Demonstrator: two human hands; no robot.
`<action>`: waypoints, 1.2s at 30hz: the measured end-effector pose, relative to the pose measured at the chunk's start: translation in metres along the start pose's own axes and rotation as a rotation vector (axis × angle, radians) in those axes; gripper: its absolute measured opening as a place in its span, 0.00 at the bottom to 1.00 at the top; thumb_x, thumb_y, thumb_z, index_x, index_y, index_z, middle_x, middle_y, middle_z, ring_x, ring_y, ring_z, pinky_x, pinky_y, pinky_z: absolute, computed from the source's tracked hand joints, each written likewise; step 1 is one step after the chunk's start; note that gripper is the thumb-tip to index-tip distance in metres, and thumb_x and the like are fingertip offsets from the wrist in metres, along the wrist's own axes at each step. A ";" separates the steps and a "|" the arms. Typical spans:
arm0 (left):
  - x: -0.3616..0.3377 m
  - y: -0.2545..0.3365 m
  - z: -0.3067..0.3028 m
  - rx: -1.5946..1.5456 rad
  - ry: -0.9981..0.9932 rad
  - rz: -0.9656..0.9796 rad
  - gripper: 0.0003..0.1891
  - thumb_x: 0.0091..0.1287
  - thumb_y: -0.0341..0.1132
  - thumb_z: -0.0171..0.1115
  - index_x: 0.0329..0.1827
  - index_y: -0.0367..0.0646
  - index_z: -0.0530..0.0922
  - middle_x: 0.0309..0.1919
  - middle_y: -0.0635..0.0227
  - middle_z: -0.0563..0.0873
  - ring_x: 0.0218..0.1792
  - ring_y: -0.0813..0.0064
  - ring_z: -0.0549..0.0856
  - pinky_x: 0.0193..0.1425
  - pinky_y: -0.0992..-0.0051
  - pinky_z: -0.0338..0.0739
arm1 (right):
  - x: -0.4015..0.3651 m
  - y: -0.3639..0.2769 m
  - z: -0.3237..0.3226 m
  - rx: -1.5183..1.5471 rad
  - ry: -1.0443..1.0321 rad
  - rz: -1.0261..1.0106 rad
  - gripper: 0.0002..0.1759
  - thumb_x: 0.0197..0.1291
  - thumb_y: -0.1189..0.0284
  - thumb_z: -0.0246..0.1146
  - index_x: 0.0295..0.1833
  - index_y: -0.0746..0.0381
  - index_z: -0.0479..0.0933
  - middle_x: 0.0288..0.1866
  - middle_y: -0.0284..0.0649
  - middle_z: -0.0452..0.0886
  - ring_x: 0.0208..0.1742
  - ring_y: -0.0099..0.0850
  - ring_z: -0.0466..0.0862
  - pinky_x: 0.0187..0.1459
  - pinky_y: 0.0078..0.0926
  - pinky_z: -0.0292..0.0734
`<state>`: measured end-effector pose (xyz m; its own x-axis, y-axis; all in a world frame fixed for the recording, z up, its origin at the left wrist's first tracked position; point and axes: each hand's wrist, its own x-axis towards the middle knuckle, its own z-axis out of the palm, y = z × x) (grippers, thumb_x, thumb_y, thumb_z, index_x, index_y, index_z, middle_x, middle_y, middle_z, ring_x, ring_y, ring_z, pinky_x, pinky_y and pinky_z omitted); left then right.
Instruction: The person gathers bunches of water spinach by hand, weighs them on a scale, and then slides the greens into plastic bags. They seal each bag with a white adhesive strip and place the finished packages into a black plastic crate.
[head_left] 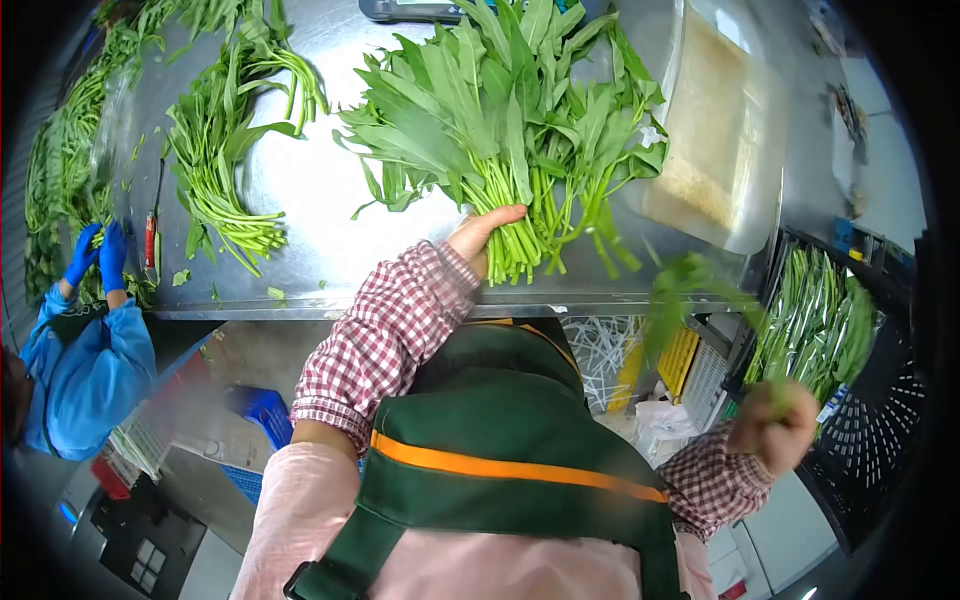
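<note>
My left hand [482, 240] is wrapped round the stems of a large bunch of leafy greens [490, 130] on the metal table [340, 240]. The stem ends point toward the table's front edge and the leaves spread away from me. Beside the bunch, at its right, lie more loose stems with leaves. My right hand [778, 428], blurred by motion, is off the table at the right, closed on a green sprig [690, 300] that trails up and left.
More greens [220, 160] lie on the table's left. A red-handled knife [150, 240] lies near a co-worker's blue-gloved hands [97, 257]. At the right are a pale tray [712, 130] and a black crate [870, 450] with bagged greens [808, 310]. A scale [415, 10] stands at the back.
</note>
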<state>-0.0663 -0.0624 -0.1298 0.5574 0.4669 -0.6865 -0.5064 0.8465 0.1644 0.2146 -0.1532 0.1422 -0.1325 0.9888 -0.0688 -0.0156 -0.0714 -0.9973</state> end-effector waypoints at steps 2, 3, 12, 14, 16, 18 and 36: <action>-0.001 -0.001 0.002 0.002 -0.002 0.031 0.17 0.58 0.36 0.63 0.48 0.40 0.74 0.42 0.59 0.82 0.41 0.63 0.83 0.44 0.62 0.79 | 0.019 -0.009 0.000 0.014 0.014 -0.285 0.12 0.53 0.78 0.55 0.44 0.69 0.73 0.22 0.40 0.76 0.19 0.22 0.75 0.15 0.14 0.71; -0.003 -0.001 0.004 0.003 -0.004 0.046 0.17 0.58 0.35 0.63 0.49 0.40 0.73 0.42 0.59 0.82 0.41 0.63 0.83 0.44 0.61 0.79 | 0.027 -0.007 0.010 0.053 0.140 -0.406 0.12 0.55 0.77 0.55 0.45 0.69 0.73 0.23 0.41 0.75 0.19 0.21 0.73 0.15 0.16 0.70; -0.015 -0.001 0.016 -0.038 -0.042 0.180 0.18 0.59 0.30 0.62 0.52 0.36 0.71 0.41 0.58 0.81 0.39 0.65 0.83 0.43 0.66 0.80 | 0.121 0.202 0.100 -1.204 0.218 -0.265 0.16 0.54 0.65 0.61 0.44 0.66 0.76 0.31 0.47 0.79 0.30 0.42 0.79 0.32 0.30 0.73; -0.016 -0.004 0.014 -0.036 -0.016 0.197 0.18 0.59 0.28 0.62 0.51 0.36 0.71 0.40 0.59 0.81 0.38 0.66 0.83 0.42 0.67 0.80 | 0.126 0.217 0.115 -1.000 0.184 -0.196 0.19 0.52 0.63 0.63 0.42 0.67 0.76 0.29 0.45 0.80 0.28 0.38 0.79 0.32 0.27 0.72; -0.010 -0.009 0.004 0.051 -0.006 0.202 0.18 0.59 0.28 0.62 0.52 0.36 0.71 0.40 0.59 0.81 0.38 0.66 0.83 0.42 0.68 0.80 | 0.133 0.222 0.117 -0.629 0.082 0.285 0.19 0.51 0.63 0.65 0.41 0.68 0.75 0.29 0.42 0.80 0.28 0.31 0.78 0.31 0.24 0.71; -0.011 -0.007 0.003 0.078 -0.015 0.225 0.18 0.59 0.27 0.61 0.51 0.35 0.71 0.40 0.59 0.81 0.38 0.67 0.83 0.41 0.68 0.80 | 0.138 0.215 0.116 -0.314 0.089 0.503 0.16 0.54 0.68 0.65 0.42 0.69 0.74 0.30 0.36 0.79 0.29 0.19 0.75 0.29 0.17 0.68; 0.007 -0.015 0.019 0.385 0.203 0.382 0.19 0.55 0.40 0.65 0.45 0.36 0.78 0.36 0.61 0.85 0.32 0.71 0.84 0.40 0.73 0.78 | 0.079 0.130 0.129 -0.230 -0.619 0.263 0.04 0.53 0.79 0.64 0.34 0.65 0.75 0.21 0.34 0.75 0.21 0.19 0.74 0.24 0.17 0.67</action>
<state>-0.0416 -0.0669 -0.1237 0.2254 0.7311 -0.6440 -0.3495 0.6776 0.6470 0.0744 -0.1009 0.0105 -0.6431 0.6812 -0.3497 0.2954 -0.2007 -0.9341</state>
